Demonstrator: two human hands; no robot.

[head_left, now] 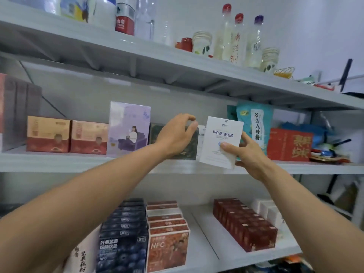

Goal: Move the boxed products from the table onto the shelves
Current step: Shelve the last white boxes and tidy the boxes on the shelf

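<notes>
My right hand [247,154] holds a white box with blue print [220,134], thumb on its front face, tilted just above the front edge of the middle shelf [98,163]. My left hand [175,133] grips the top of a dark green box [190,149] standing on that shelf, directly left of the white box. Behind the white box a second white box [201,138] shows as a thin strip.
On the middle shelf stand two red-and-gold boxes [67,134], a lilac box [129,128], a teal bag [255,123] and a red box [288,144]. The lower shelf holds rows of dark blue [123,249], orange NFC [167,247] and dark red boxes [246,223]. Bottles and cups line the top shelf.
</notes>
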